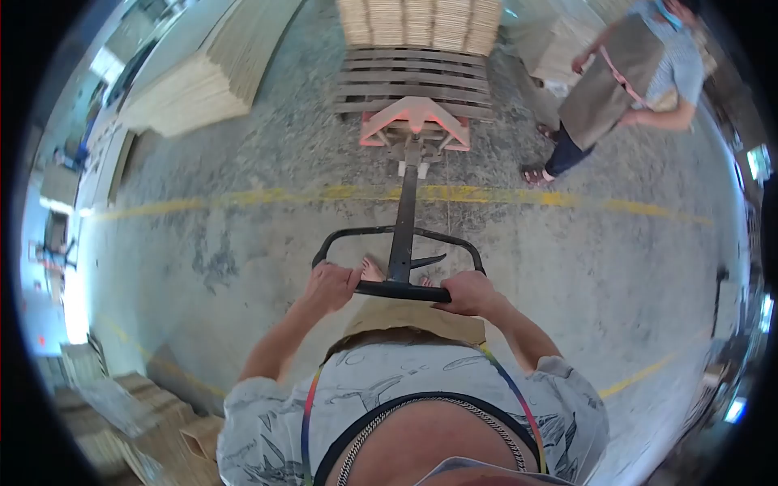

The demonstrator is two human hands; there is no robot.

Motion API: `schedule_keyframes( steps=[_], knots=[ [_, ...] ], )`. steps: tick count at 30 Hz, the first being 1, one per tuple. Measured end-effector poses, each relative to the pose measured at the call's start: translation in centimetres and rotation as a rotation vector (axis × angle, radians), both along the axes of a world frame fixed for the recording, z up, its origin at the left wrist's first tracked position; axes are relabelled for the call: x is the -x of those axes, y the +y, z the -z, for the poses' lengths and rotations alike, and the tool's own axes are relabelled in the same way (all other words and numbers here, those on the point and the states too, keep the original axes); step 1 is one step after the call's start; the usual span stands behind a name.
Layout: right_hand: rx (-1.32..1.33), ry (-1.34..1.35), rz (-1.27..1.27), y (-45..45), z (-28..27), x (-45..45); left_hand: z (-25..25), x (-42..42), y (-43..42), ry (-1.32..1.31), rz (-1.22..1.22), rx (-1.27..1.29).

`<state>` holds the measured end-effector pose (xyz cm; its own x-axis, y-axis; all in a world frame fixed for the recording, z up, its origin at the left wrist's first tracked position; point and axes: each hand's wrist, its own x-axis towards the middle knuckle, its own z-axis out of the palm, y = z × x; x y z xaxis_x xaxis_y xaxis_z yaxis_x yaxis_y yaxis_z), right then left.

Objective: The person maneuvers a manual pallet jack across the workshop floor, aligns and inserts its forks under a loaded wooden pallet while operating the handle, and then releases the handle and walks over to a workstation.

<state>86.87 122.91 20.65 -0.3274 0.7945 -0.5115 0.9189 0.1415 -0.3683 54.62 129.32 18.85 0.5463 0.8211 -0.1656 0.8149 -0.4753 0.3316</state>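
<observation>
Workshop floor [243, 267]: scuffed concrete; one yellow line [340, 193] crosses beneath the shaft of the pallet jack [415, 117].
Panel stack [182, 97]: one large pile, left of the pallet jack and apart from it; sheets too thin to count.
Left hand [332, 287]: clamped on the left end of the pallet jack's black handle [397, 289].
Pallet jack: one unit, red body close against the near side of the pallet; whether its forks are fully under cannot be told.
Pallet [405, 78]: one, wooden, slatted, directly beyond the pallet jack.
Load [421, 23]: bundled pale strips at the pallet's far part; top cut off, count not possible.
Right hand [470, 292]: clamped on the right end of the same handle.
Co-worker [612, 89]: one person, aproned, standing right of the pallet jack, not touching it.
Step, as judged: steering or positioning the pallet jack, two-handed.
Move calls for: an even grip, the jack kept square to the pallet, and room for the co-worker's feet.
Tally: two hands, one handle.
</observation>
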Motion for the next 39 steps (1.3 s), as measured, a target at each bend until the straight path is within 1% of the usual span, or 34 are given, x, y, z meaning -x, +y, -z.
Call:
schedule_keyframes(
  steps=[2,4,5,6,8,11,13,20,23,26,28,36,39],
  knots=[
    [-0.006,0.019,-0.020,-2.6,1.7,0.4,0.8,0.7,-2.9,-0.005,-0.016,0.003],
    [-0.009,0.035,-0.013,-4.5,2.3,0.7,0.3,1.0,-4.4,-0.002,-0.007,0.006],
    [0.011,0.051,-0.012,-3.1,0.4,-0.1,-2.4,0.2,-2.7,0.004,-0.004,0.040],
    [0.011,0.047,-0.030,1.1,-2.4,-1.0,-5.5,-0.7,1.3,-0.011,-0.019,0.054],
    [-0.007,0.047,-0.053,1.4,-3.4,-1.0,-6.7,-0.4,1.3,-0.022,-0.038,0.050],
    [-0.028,0.130,-0.047,1.6,-4.3,-1.6,-7.7,-0.5,1.7,-0.005,-0.064,0.065],
    [-0.034,0.104,-0.051,0.7,-5.7,-1.0,-8.0,0.1,0.8,-0.006,-0.086,0.050],
    [0.012,0.090,-0.077,1.2,-11.2,-1.2,-14.1,-0.6,1.5,0.012,-0.107,0.165],
    [0.036,0.096,-0.059,1.5,-13.2,-1.0,-16.3,-0.2,2.4,-0.041,-0.051,0.220],
    [-0.039,0.147,-0.049,2.0,-15.1,-0.9,-18.6,0.2,3.5,-0.037,-0.017,0.258],
    [-0.031,0.163,-0.020,2.6,-16.6,-1.0,-19.7,0.1,4.8,-0.024,0.022,0.283],
    [-0.092,0.272,0.070,5.5,-21.2,-0.1,-24.8,0.8,10.5,-0.034,0.164,0.323],
    [-0.118,0.315,0.116,6.4,-22.6,-0.1,-26.1,1.0,12.5,-0.071,0.218,0.293]
  ],
)
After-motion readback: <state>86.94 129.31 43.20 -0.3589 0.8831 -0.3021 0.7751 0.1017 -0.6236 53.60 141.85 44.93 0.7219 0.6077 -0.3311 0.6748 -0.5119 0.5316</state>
